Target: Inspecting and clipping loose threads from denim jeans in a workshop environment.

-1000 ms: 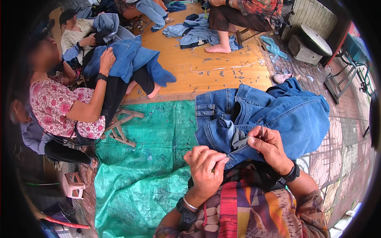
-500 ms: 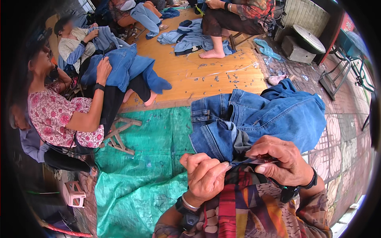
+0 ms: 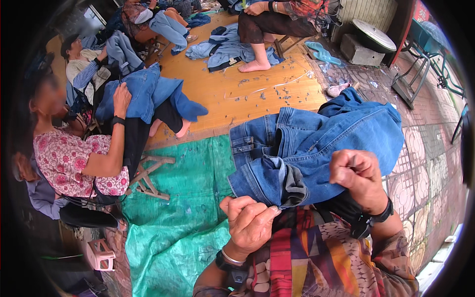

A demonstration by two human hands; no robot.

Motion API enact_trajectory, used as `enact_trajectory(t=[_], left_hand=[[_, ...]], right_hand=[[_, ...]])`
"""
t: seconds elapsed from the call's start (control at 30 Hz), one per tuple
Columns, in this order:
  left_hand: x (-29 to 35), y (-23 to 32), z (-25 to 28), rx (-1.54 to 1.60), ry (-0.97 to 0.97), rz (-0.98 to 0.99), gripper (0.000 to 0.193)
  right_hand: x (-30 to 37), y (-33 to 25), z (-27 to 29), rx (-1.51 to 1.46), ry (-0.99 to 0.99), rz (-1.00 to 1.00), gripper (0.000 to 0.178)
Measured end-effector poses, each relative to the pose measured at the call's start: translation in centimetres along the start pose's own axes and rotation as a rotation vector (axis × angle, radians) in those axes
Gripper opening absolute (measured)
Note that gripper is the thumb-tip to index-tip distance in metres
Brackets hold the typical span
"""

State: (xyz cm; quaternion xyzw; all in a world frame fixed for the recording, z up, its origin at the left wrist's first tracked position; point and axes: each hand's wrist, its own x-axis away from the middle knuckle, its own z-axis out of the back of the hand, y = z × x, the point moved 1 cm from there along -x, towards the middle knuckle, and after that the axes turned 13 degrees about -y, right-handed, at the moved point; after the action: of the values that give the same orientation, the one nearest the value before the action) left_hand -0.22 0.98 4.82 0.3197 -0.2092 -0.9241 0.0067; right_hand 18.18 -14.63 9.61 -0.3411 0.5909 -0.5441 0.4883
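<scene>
A pair of blue jeans [image 3: 341, 133] lies bunched across my lap, its waistband with belt loops toward the left. A dark grey inner piece [image 3: 293, 187] shows where the cloth is folded open. My left hand [image 3: 250, 222] is closed, pinching the near edge of the jeans between thumb and fingertips. Raised above the denim, apart from that edge, my right hand [image 3: 361, 180] is curled closed. Something small and dark shows at its fingers, too little to name.
A green tarp [image 3: 173, 232] covers the ground at left, beside a wooden folding stool [image 3: 148, 175]. Next to it, a person [image 3: 74, 153] in a floral top works on jeans. Denim pieces [image 3: 237, 47] and scraps lie on the yellow board [image 3: 208, 89]. Blue slippers [image 3: 322, 53] are beyond.
My right hand has lifted up and to the right, away from the edge of the jeans and my left hand. The left hand keeps its pinch. The whole view has shifted slightly.
</scene>
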Motion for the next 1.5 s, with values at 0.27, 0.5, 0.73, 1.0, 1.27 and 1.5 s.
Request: enact_trajectory(t=[0.27, 0.5, 0.73, 1.0, 1.27, 1.5], left_hand=[[1.4, -0.4, -0.1, 0.054, -0.059, 0.002, 0.021], [2.1, -0.8, -0.3, 0.324, -0.311, 0.164, 0.019], [5.2, -2.7, -1.6, 0.989, 0.119, 0.734, 0.027], [2.9, -2.5, -1.7, 1.524, 0.046, 0.757, 0.044], [4.9, -2.8, -2.7, 1.797, 0.075, 0.904, 0.055], [5.3, -2.7, -3.4, 2.071, 0.149, 0.720, 0.068]], right_hand=[[0.8, -0.9, 0.6, 0.296, -0.179, -0.075, 0.017], [-0.9, 2.7, -2.4, 0.269, -0.250, -0.211, 0.024], [0.0, 5.3, -2.4, 0.223, -0.440, -0.225, 0.026], [0.4, 5.7, -2.6, 0.219, -0.447, -0.231, 0.023], [1.3, 5.6, -2.1, 0.193, -0.466, -0.234, 0.021], [0.8, 4.7, -2.0, 0.158, -0.327, -0.128, 0.016]])
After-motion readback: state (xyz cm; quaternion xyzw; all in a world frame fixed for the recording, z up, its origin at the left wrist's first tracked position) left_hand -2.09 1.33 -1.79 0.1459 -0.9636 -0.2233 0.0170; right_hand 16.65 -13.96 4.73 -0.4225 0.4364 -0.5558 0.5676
